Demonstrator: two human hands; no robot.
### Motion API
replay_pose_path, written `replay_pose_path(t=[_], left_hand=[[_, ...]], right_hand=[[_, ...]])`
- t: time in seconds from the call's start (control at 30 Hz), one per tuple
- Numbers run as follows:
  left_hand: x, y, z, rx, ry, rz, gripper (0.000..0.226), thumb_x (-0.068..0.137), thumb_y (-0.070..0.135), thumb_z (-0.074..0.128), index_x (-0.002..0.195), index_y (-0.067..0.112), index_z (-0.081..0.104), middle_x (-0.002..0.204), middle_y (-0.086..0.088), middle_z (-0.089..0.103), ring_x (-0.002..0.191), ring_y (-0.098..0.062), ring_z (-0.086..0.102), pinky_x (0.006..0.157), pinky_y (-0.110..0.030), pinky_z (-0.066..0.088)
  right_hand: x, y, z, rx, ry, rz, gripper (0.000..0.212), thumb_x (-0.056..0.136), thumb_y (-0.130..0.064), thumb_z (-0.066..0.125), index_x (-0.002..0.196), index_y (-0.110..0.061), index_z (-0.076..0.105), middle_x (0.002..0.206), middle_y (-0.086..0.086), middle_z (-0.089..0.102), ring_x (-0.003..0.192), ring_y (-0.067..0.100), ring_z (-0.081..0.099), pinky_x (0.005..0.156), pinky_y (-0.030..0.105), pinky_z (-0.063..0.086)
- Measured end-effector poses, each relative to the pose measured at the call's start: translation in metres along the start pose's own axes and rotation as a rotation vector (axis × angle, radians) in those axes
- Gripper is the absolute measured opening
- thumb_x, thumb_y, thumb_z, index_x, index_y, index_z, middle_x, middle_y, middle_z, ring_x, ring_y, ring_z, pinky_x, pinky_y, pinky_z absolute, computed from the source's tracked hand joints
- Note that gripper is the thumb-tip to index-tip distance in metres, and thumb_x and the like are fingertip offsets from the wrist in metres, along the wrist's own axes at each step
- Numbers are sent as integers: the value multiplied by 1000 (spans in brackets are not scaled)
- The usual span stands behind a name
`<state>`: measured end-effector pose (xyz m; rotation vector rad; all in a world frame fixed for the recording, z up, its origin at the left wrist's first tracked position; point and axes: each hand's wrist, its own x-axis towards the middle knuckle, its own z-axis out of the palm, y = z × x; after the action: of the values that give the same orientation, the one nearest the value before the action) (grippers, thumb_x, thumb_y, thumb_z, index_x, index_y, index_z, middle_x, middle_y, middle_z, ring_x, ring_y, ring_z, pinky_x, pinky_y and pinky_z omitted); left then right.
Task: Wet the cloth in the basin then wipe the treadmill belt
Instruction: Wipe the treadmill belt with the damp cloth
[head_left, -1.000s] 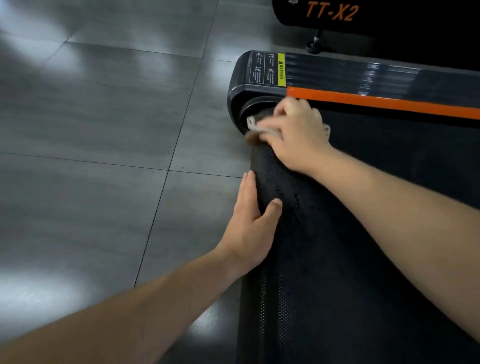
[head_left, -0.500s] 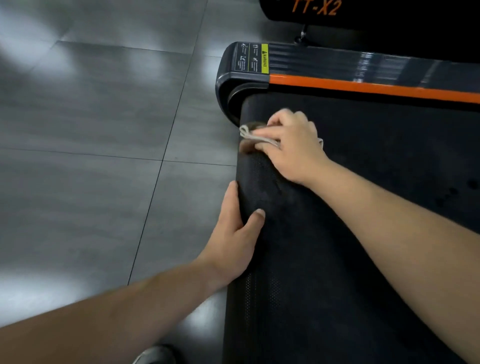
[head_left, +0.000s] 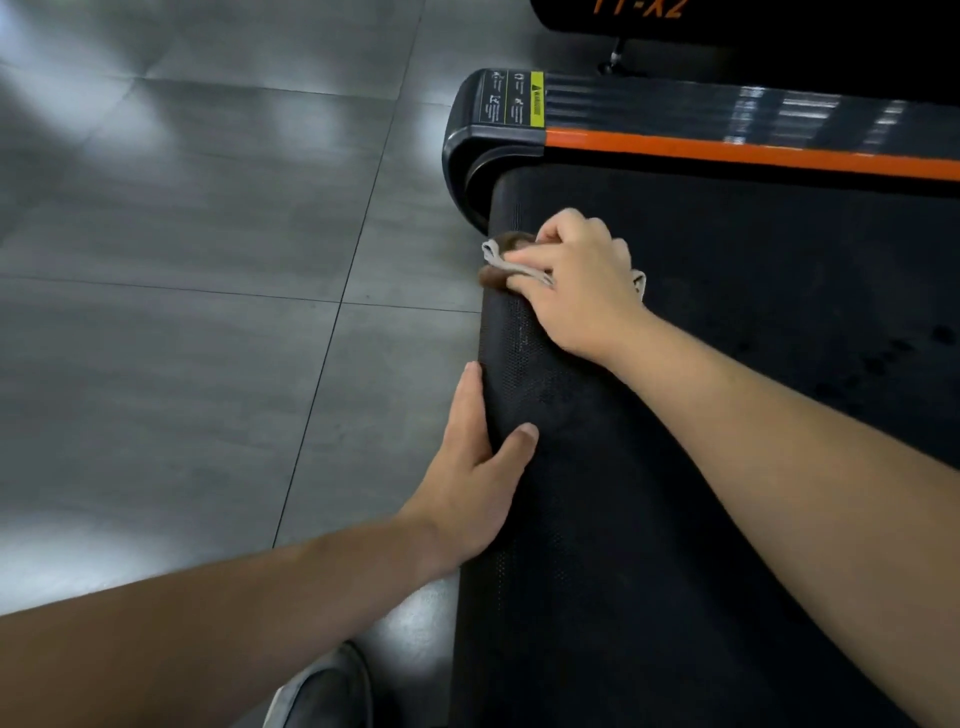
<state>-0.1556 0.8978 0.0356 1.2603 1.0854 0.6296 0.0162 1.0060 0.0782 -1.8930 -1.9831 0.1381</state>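
Observation:
The black treadmill belt (head_left: 701, 441) fills the right half of the view and curves down at its rear end. My right hand (head_left: 576, 283) presses a small brown and white cloth (head_left: 501, 260) onto that rounded end, near the left corner. Most of the cloth is hidden under my fingers. My left hand (head_left: 475, 478) lies lower on the same rounded end, fingers over the edge and thumb on top of the belt. The basin is not in view.
A black side rail (head_left: 753, 117) with an orange stripe and a yellow warning label runs along the far side of the belt. Grey glossy floor tiles (head_left: 208, 260) spread to the left. A shoe (head_left: 322, 691) shows at the bottom edge. Another black machine stands behind.
My right hand has slid the cloth along the belt's rounded end, away from the orange rail corner and toward me. My left hand keeps its hold on the belt end. The view shifted.

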Motion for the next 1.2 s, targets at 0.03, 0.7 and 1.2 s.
replay_pose_path(t=[0.03, 0.7, 1.2], left_hand=[[-1, 0, 1, -4, 11, -3, 90, 83, 52, 56, 159, 42, 9, 158, 22, 31, 144, 3, 30, 122, -36, 28], [1, 6, -4, 100, -20, -34, 98, 81, 53, 59, 160, 37, 2, 166, 19, 15, 150, 6, 12, 126, -31, 15], [101, 63, 14, 883, 46, 203, 87, 92, 49, 46, 161, 12, 7, 168, -16, -14, 154, -28, -16, 126, -41, -1]], right_hand=[[-16, -2, -3, 22, -8, -55, 25, 94, -41, 62, 117, -38, 71, 115, -5, 51, 109, 23, 44, 85, 30, 22], [-99, 28, -35, 123, -70, -127, 32, 91, -45, 56, 118, -37, 72, 107, -12, 48, 99, 8, 38, 82, 23, 23], [1, 74, -31, 6, 28, 91, 29, 96, -34, 64, 125, -38, 66, 112, -10, 41, 110, 20, 39, 86, 31, 24]])
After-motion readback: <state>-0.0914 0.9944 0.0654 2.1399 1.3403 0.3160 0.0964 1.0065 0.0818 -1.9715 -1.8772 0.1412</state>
